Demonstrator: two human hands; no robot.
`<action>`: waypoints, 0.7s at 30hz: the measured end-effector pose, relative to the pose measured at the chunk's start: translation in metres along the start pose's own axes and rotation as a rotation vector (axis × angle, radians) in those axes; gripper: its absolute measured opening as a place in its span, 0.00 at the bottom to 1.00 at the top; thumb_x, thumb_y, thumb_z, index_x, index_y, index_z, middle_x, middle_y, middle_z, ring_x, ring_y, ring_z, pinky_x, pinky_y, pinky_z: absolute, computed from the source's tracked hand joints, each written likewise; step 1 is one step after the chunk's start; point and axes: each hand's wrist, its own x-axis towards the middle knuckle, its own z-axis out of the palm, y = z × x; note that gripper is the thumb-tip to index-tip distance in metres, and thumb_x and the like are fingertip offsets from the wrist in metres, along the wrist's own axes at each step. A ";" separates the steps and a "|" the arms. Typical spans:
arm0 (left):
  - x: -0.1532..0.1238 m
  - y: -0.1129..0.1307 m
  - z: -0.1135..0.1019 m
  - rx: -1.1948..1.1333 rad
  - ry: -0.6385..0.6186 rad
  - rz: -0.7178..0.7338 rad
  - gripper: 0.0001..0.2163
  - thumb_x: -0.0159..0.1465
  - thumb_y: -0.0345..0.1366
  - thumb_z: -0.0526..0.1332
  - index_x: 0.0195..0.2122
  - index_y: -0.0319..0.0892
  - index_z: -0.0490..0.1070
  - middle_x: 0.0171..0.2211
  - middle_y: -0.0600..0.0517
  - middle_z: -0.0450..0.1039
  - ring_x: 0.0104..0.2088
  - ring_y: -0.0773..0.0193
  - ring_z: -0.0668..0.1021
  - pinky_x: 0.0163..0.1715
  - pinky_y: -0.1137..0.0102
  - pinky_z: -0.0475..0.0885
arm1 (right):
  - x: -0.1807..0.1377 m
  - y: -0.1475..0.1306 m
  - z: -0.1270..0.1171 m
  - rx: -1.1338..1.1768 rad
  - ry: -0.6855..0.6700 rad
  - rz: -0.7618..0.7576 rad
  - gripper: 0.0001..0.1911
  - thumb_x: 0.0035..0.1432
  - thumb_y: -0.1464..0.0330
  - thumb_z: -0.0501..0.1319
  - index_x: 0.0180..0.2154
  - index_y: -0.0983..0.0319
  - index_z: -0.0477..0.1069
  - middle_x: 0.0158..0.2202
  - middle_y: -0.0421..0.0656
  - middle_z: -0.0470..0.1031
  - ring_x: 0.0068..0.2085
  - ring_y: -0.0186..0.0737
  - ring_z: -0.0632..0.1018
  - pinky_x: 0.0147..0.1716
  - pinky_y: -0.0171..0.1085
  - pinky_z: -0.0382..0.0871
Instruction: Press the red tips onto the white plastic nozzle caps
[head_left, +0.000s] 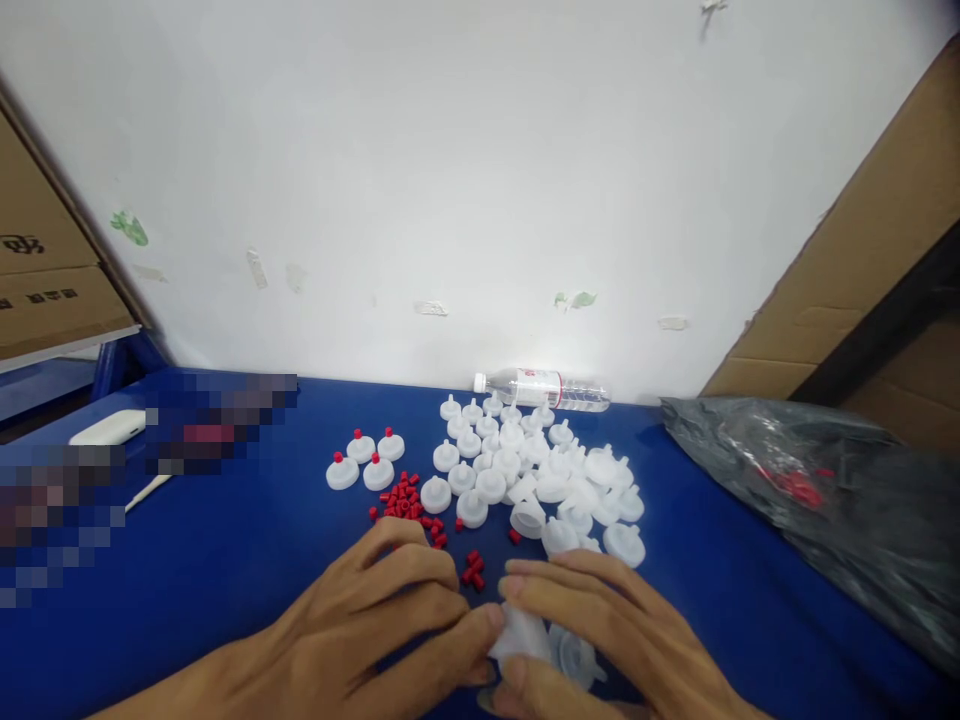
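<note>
At the bottom centre, my right hand (611, 625) is closed around a white plastic spout cap (521, 635), which lies tilted on its side. My left hand (397, 615) has its fingers curled, thumb and index fingertip meeting at the left end of that cap; whatever they pinch is hidden. Under my right hand lies another translucent spout cap (576, 655). Just beyond my fingers are small red tip caps (474, 570), with a larger pile of red tip caps (405, 500) farther left. Behind my right hand spreads a heap of white spout caps (510, 465).
Several spout caps with red tips (377, 472) stand upright at left of the heap. A clear bottle (551, 388) lies against the white wall. On the right is a dark plastic bag (810, 500) holding red pieces. A white device (109, 427) sits at far left.
</note>
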 end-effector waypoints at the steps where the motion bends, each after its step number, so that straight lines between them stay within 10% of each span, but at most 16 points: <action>1: 0.000 -0.002 -0.006 0.022 0.009 -0.005 0.14 0.73 0.23 0.55 0.56 0.38 0.72 0.38 0.50 0.81 0.42 0.59 0.77 0.48 0.61 0.71 | 0.002 0.002 -0.003 -0.033 0.015 -0.007 0.08 0.68 0.64 0.68 0.48 0.54 0.78 0.45 0.39 0.86 0.45 0.38 0.86 0.52 0.37 0.80; 9: -0.007 -0.060 -0.045 0.269 -0.042 -0.025 0.09 0.63 0.25 0.57 0.30 0.47 0.62 0.22 0.54 0.62 0.25 0.59 0.64 0.28 0.60 0.58 | -0.008 0.008 0.007 -0.155 -0.170 -0.031 0.24 0.80 0.55 0.46 0.40 0.60 0.74 0.21 0.34 0.73 0.22 0.32 0.77 0.28 0.36 0.67; 15: -0.019 -0.085 -0.048 0.440 -0.375 -0.203 0.13 0.67 0.28 0.55 0.24 0.45 0.60 0.21 0.54 0.65 0.22 0.63 0.67 0.27 0.63 0.55 | -0.011 0.011 0.012 -0.187 -0.276 -0.076 0.23 0.81 0.58 0.45 0.36 0.58 0.70 0.24 0.34 0.72 0.25 0.33 0.77 0.26 0.39 0.61; 21: -0.028 -0.087 -0.045 0.529 -0.444 -0.310 0.11 0.65 0.30 0.56 0.25 0.44 0.63 0.22 0.53 0.67 0.20 0.63 0.67 0.26 0.64 0.54 | -0.006 0.010 0.014 -0.144 -0.232 -0.085 0.18 0.81 0.63 0.47 0.42 0.59 0.72 0.27 0.33 0.73 0.22 0.30 0.76 0.23 0.37 0.61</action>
